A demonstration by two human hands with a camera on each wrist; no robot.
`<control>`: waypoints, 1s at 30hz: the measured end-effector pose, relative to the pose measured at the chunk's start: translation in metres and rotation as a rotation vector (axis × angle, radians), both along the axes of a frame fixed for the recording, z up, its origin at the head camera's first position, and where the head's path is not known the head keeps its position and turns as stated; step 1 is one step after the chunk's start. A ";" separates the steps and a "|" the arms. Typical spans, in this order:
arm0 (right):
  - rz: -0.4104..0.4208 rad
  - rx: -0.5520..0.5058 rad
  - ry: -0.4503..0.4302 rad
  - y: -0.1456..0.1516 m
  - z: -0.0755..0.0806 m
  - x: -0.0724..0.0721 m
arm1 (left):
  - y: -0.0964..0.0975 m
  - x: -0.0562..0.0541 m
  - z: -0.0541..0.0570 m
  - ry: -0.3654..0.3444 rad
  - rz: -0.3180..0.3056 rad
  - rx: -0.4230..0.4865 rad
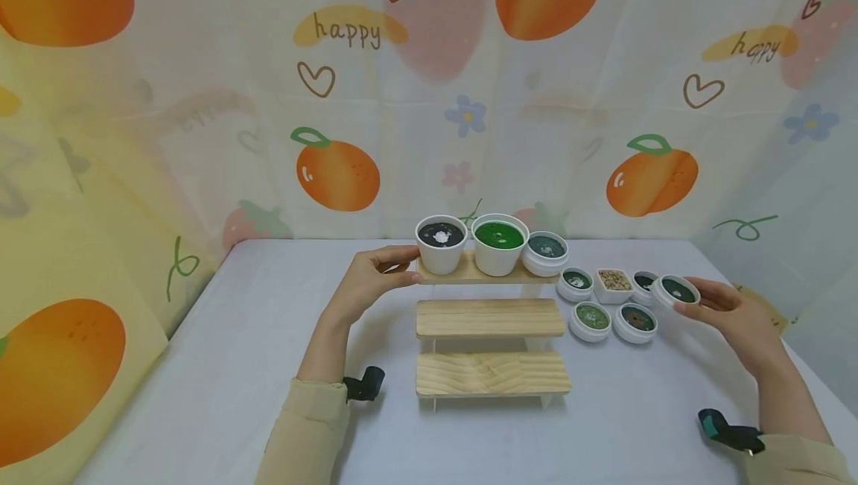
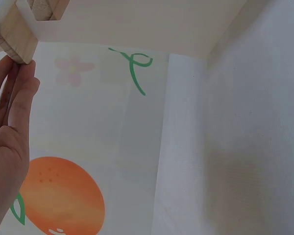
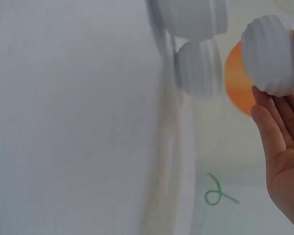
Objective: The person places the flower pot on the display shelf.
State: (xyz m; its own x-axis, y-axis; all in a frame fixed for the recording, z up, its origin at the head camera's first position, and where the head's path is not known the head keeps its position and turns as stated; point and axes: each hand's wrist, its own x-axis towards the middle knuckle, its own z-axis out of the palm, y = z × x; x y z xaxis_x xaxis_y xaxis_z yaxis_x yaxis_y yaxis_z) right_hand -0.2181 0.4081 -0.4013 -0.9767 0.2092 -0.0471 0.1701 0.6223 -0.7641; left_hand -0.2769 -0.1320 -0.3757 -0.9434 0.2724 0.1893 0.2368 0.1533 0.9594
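My left hand (image 1: 369, 280) pinches the left end of the top step of a three-step wooden display stand (image 1: 489, 317). That wooden end (image 2: 19, 36) shows at the fingertips in the left wrist view. On the top step stand a white cup with dark contents (image 1: 440, 250), a white cup with green contents (image 1: 497, 246) and a small white bowl (image 1: 546, 255). Over at the right, my right hand (image 1: 740, 317) holds a small white bowl with dark green contents (image 1: 673, 293), apparently off the table. Its ridged side faces the right wrist view.
Right of the stand are a white bowl with pale green contents (image 1: 591, 321), several similar bowls and a square dish of beige bits (image 1: 613, 284). Everything rests on a white-covered table (image 1: 234, 366). A fruit-print curtain (image 1: 415, 135) hangs behind.
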 end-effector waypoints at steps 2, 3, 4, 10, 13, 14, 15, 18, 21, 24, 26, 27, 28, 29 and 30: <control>0.013 0.018 0.010 -0.005 0.005 0.000 | 0.000 0.000 0.000 0.000 0.002 -0.003; 0.019 0.025 0.015 -0.008 0.007 0.000 | -0.001 0.001 0.000 0.000 0.002 -0.004; 0.026 0.033 0.019 -0.010 0.009 0.001 | -0.001 0.001 0.000 -0.001 0.004 -0.003; 0.041 0.021 0.029 -0.030 0.022 0.004 | 0.000 0.000 0.001 -0.014 0.002 0.008; 0.061 0.018 0.045 -0.040 0.028 0.006 | 0.000 0.000 0.001 -0.014 0.002 0.001; 0.071 0.016 0.054 -0.043 0.030 0.006 | 0.000 0.000 0.001 -0.013 0.002 -0.002; 0.085 0.015 0.066 -0.046 0.032 0.007 | 0.000 0.000 0.001 -0.011 0.002 -0.005; 0.134 0.042 0.112 -0.054 0.037 0.009 | -0.001 0.000 0.001 -0.009 0.002 -0.010; 0.191 0.053 0.176 -0.061 0.041 0.011 | -0.001 0.000 0.001 -0.006 0.000 -0.009; 0.235 0.052 0.212 -0.069 0.043 0.012 | -0.001 0.000 0.000 -0.006 -0.002 -0.002; 0.256 0.041 0.214 -0.075 0.045 0.013 | -0.001 0.000 0.000 -0.006 -0.003 -0.003; 0.262 0.041 0.209 -0.077 0.045 0.013 | -0.001 -0.001 -0.001 -0.007 -0.003 -0.002; 0.269 0.041 0.203 -0.080 0.046 0.014 | -0.001 0.000 0.000 -0.009 -0.003 -0.004; 0.276 0.038 0.199 -0.082 0.046 0.014 | -0.001 0.000 0.000 -0.008 -0.001 -0.009; 0.282 0.035 0.197 -0.084 0.047 0.015 | 0.000 0.000 0.000 -0.008 -0.001 -0.010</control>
State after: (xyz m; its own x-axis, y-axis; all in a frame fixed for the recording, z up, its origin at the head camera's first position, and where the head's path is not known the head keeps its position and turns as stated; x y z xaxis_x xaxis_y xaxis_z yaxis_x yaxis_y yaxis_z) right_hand -0.2034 0.3238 -0.3547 -0.9859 -0.0725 0.1509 -0.1614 0.6498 -0.7428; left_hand -0.2771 -0.1323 -0.3753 -0.9446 0.2750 0.1790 0.2293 0.1632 0.9596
